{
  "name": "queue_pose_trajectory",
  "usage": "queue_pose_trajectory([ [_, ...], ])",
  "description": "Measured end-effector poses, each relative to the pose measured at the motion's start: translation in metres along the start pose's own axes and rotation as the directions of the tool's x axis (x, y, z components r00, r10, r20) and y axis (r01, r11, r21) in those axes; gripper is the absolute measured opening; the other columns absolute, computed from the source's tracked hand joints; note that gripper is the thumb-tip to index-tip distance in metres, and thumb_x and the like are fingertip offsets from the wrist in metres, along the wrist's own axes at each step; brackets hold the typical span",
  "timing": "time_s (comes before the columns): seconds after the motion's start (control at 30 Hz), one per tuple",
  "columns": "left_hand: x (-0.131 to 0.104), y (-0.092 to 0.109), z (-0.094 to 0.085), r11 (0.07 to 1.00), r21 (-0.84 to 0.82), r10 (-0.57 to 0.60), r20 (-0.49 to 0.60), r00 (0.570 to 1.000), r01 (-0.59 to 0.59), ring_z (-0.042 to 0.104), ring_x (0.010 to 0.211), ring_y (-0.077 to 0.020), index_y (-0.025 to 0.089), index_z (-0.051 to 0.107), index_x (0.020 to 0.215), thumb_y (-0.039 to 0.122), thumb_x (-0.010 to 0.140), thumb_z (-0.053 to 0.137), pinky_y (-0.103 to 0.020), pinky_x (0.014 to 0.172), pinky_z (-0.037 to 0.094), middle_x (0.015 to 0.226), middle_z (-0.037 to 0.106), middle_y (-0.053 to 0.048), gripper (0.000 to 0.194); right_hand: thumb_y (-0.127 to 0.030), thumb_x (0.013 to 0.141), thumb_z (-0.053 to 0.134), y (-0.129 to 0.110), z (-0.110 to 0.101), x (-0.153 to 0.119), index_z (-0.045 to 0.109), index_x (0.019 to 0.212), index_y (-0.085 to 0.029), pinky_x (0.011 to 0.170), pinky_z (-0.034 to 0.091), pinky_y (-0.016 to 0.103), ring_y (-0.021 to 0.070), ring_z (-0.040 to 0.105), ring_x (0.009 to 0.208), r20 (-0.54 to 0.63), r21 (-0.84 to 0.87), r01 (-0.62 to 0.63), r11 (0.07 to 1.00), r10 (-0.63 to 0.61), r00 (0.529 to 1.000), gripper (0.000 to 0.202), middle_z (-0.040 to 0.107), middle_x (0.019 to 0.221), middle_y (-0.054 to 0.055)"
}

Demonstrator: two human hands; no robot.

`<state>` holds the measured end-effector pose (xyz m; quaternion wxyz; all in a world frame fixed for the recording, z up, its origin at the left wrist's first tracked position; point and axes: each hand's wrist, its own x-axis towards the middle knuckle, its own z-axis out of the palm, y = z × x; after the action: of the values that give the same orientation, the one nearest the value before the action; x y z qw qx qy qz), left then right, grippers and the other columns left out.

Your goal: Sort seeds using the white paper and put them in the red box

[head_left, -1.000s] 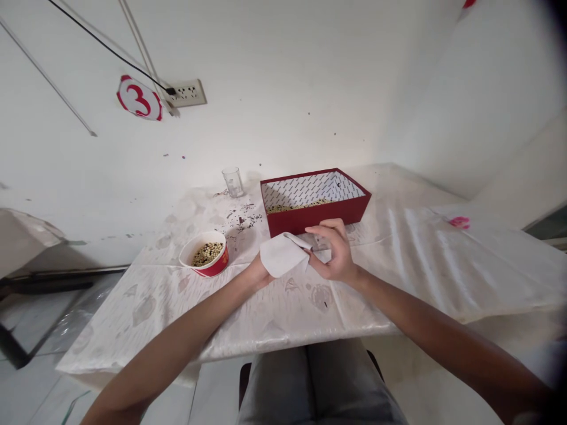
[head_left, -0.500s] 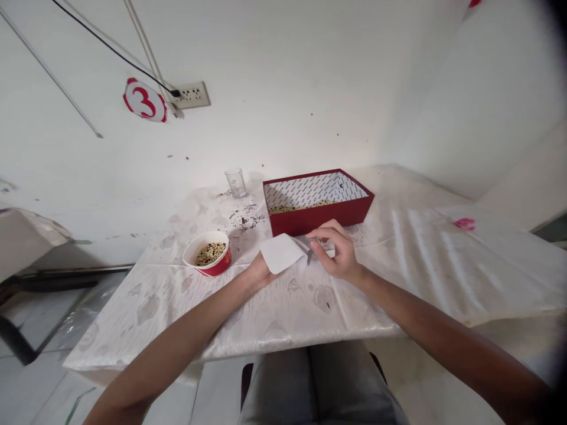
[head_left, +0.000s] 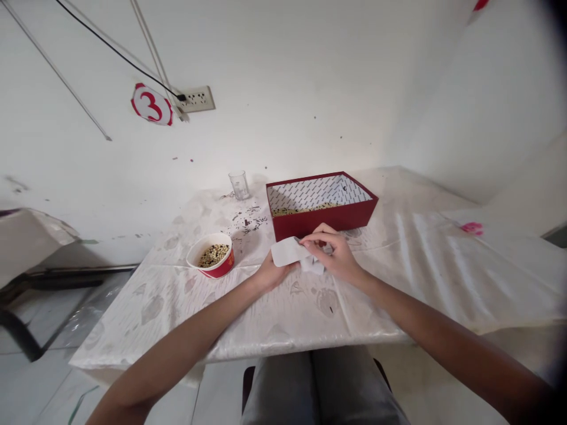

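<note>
Over the table, just in front of the red box, both hands are on a folded piece of white paper point(head_left: 286, 252). My left hand point(head_left: 271, 274) grips it from underneath, its fingers mostly hidden by the sheet. My right hand point(head_left: 334, 254) pinches the paper's right edge between thumb and fingertips, and a second white flap hangs below them. The red box point(head_left: 325, 221) has a patterned white lining and holds a layer of pale and dark grains. To the left, a red-and-white paper bowl point(head_left: 220, 270) contains similar mixed grains.
A clear glass point(head_left: 239, 185) stands near the wall. Dark bits point(head_left: 248, 223) lie scattered between glass, bowl and box. A shiny patterned tablecloth point(head_left: 177, 319) covers the table. A power socket point(head_left: 197, 99) with a plugged-in black cable is on the wall.
My right hand has closed in on the paper and now pinches its edge. The sheet has turned flatter, and a lower flap shows. The view has shifted slightly.
</note>
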<state>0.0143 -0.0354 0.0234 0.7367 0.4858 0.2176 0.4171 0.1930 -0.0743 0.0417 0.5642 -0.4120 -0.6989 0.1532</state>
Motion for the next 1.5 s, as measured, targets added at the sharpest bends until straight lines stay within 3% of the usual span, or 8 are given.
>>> queue_pose_trajectory([
  [0.13, 0.003, -0.003, -0.001, 0.998, 0.055, 0.005, 0.03, 1.0, -0.007, 0.07, 0.095, -0.0251, 0.02, 0.074, 0.104, 0.033, 0.076, 0.082, -0.037, 0.083, 0.056, 0.095, 0.076, -0.007, 0.032, -0.037, 0.096, 0.069, 0.007, -0.006, 0.005, 0.082, 0.098, -0.027, 0.065, 0.044, 0.032, 0.0161, 0.057, 0.076, 0.091, 0.06, -0.087, 0.994, 0.081, 0.993, 0.017, 0.064, 0.085, 0.003],
  [0.33, 0.005, -0.012, -0.013, 0.974, 0.224, 0.047, -0.06, 0.997, -0.032, 0.069, 0.09, -0.0226, 0.021, 0.076, 0.104, 0.029, 0.08, 0.076, -0.033, 0.08, 0.053, 0.095, 0.077, -0.005, 0.025, -0.039, 0.089, 0.076, 0.016, -0.003, 0.004, 0.082, 0.094, -0.026, 0.062, 0.041, 0.03, 0.0139, 0.051, 0.069, 0.108, 0.085, -0.111, 0.99, 0.102, 0.989, 0.016, 0.057, 0.08, 0.0],
  [0.57, 0.003, -0.006, -0.01, 0.999, 0.027, -0.042, 0.004, 0.999, 0.042, 0.069, 0.091, -0.0228, 0.017, 0.076, 0.097, 0.027, 0.073, 0.084, -0.032, 0.079, 0.054, 0.092, 0.076, -0.008, 0.027, -0.047, 0.086, 0.079, 0.019, 0.001, 0.005, 0.082, 0.094, -0.023, 0.06, 0.038, 0.029, 0.013, 0.05, 0.067, 0.134, 0.197, -0.195, 0.961, 0.171, 0.976, 0.025, 0.058, 0.078, 0.0],
  [0.8, -0.001, 0.0, -0.001, 0.998, 0.006, -0.066, 0.068, 0.995, 0.066, 0.068, 0.09, -0.0231, 0.017, 0.075, 0.096, 0.039, 0.076, 0.083, -0.033, 0.078, 0.054, 0.093, 0.075, -0.008, 0.031, -0.045, 0.087, 0.077, 0.021, 0.001, 0.006, 0.083, 0.094, -0.025, 0.063, 0.04, 0.03, 0.0142, 0.054, 0.07, 0.188, 0.219, -0.26, 0.941, 0.22, 0.957, 0.023, 0.063, 0.079, 0.001],
  [1.07, -0.001, 0.0, 0.0, 1.0, 0.004, -0.024, 0.008, 1.0, 0.024, 0.069, 0.103, -0.0258, 0.018, 0.077, 0.098, 0.03, 0.071, 0.088, -0.037, 0.09, 0.054, 0.098, 0.077, -0.007, 0.032, -0.047, 0.085, 0.079, 0.022, 0.001, 0.007, 0.082, 0.093, -0.024, 0.065, 0.041, 0.03, 0.0149, 0.058, 0.073, 0.244, 0.282, -0.328, 0.901, 0.264, 0.933, 0.024, 0.066, 0.083, 0.002],
  [1.2, -0.001, -0.001, -0.003, 0.998, -0.045, -0.038, -0.016, 0.999, 0.037, 0.07, 0.105, -0.0255, 0.018, 0.077, 0.1, 0.026, 0.069, 0.089, -0.037, 0.095, 0.054, 0.098, 0.078, -0.007, 0.034, -0.047, 0.086, 0.078, 0.023, 0.002, 0.005, 0.081, 0.095, -0.023, 0.063, 0.038, 0.03, 0.0136, 0.053, 0.069, 0.243, 0.318, -0.273, 0.908, 0.201, 0.949, 0.025, 0.059, 0.077, 0.0],
  [1.33, -0.002, -0.002, -0.006, 0.994, -0.09, -0.072, -0.028, 0.997, 0.07, 0.071, 0.106, -0.0257, 0.017, 0.076, 0.107, 0.026, 0.07, 0.09, -0.038, 0.097, 0.055, 0.101, 0.078, -0.008, 0.041, -0.044, 0.09, 0.075, 0.016, 0.0, 0.005, 0.081, 0.096, -0.024, 0.061, 0.036, 0.03, 0.0133, 0.049, 0.068, 0.163, 0.25, -0.178, 0.952, 0.14, 0.977, 0.022, 0.054, 0.078, 0.0],
  [1.5, -0.003, -0.001, -0.01, 0.988, -0.124, -0.103, -0.057, 0.993, 0.095, 0.072, 0.108, -0.0256, 0.018, 0.071, 0.121, 0.017, 0.069, 0.09, -0.038, 0.099, 0.056, 0.109, 0.078, -0.009, 0.055, -0.042, 0.092, 0.074, 0.01, -0.004, 0.005, 0.08, 0.095, -0.026, 0.063, 0.04, 0.032, 0.014, 0.05, 0.07, 0.069, 0.191, -0.144, 0.971, 0.133, 0.989, 0.018, 0.055, 0.082, 0.001],
])
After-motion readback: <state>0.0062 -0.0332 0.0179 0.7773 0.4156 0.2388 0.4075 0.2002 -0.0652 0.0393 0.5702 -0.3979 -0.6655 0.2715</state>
